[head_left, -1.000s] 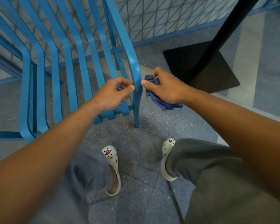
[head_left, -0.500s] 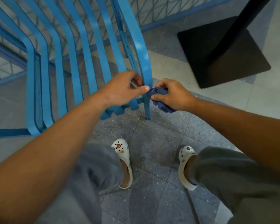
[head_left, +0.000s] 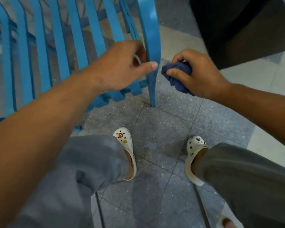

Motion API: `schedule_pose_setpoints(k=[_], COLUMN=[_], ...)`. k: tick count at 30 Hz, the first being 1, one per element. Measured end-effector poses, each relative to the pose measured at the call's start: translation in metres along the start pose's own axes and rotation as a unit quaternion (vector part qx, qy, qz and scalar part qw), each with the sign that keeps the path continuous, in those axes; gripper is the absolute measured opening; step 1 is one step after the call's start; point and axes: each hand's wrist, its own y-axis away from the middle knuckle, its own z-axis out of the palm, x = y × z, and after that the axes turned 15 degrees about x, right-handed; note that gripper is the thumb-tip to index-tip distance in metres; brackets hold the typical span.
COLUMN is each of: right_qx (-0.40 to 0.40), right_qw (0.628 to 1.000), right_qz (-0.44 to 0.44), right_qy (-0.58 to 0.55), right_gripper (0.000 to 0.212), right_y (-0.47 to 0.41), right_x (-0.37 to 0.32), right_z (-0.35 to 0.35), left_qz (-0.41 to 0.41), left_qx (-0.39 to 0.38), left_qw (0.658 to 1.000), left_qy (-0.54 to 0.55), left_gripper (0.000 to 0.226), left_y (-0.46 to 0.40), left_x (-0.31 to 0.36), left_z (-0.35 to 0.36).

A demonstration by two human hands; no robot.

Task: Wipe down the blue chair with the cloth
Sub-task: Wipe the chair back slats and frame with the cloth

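Head view, looking down past both forearms to the floor. Left hand (head_left: 122,66) reaches forward over the slatted seat of the blue chair (head_left: 72,46), back of the hand up, thumb stretched out to the right so its tip lies against the chair's right front leg just below the bend of the outer slat; the other fingers curl down behind that slat, and whether the grip truly closes round the metal cannot be told, since the fingertips are hidden. Right hand (head_left: 196,71) sits just to the right of the same leg, knuckles up, fingers and thumb bunched round the dark blue cloth (head_left: 179,74), which is crumpled into a wad with a tail hanging below the palm. The wad's left edge lies very near the leg; contact cannot be made out through motion blur. Chair stands on grey speckled floor tiles (head_left: 155,137), its leg foot planted ahead of the person's feet. Below: two white clogs (head_left: 127,150) with small charms, grey trousers (head_left: 89,170) bent at both knees. Upper right, a black flat base (head_left: 237,30) lies on the floor, well apart from the hands. Paler tiles (head_left: 262,79) run beside it. Behind the chair slats, blue rails and mesh show dimly.
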Motion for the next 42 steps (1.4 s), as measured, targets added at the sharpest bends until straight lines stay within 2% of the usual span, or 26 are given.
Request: schedule_pose_setpoints(k=[4,8,11,17,24,31,35,38,42], right_qx=[0.019,-0.03,-0.045,0.02,-0.084,0.012,-0.014,-0.02,0.009], right_qw=[0.998,0.999,0.998,0.999,0.991,0.993,0.986,0.975,0.984], right_qz=[-0.052,-0.005,0.02,0.026,0.084,0.084,0.161,0.218,0.171], right_qy=[-0.004,0.037,0.036,-0.014,0.064,-0.079,-0.034,-0.042,-0.047], right_gripper=[0.041,0.049,0.044,0.045,0.05,0.04,0.042,0.042,0.04], right_y=[-0.012,-0.015,-0.014,-0.011,-0.007,-0.007,0.004,0.01,0.007], right_x=[-0.01,0.004,0.006,-0.01,0.003,-0.023,-0.001,0.009,-0.003], right_z=[0.017,0.036,0.04,0.029,0.061,0.031,0.069,0.089,0.07], left_qz=[0.021,0.048,0.05,0.039,0.047,0.065,0.053,0.059,0.088], left_qx=[-0.001,-0.031,-0.036,-0.03,-0.035,-0.042,-0.051,-0.039,-0.009], left_qw=[1.0,0.998,0.998,0.998,0.998,0.997,0.997,0.997,0.995], left_qy=[0.021,0.034,0.033,0.038,0.011,-0.023,-0.015,-0.009,-0.045], left_gripper=[0.052,0.037,0.033,0.032,0.035,0.04,0.038,0.041,0.052], left_y=[-0.005,-0.013,-0.016,-0.011,-0.014,-0.013,-0.011,-0.01,-0.005], left_x=[-0.002,0.003,0.004,0.0,0.0,-0.003,-0.002,-0.007,-0.027], left_z=[0.005,-0.006,-0.009,-0.005,-0.006,-0.005,-0.006,-0.003,0.017])
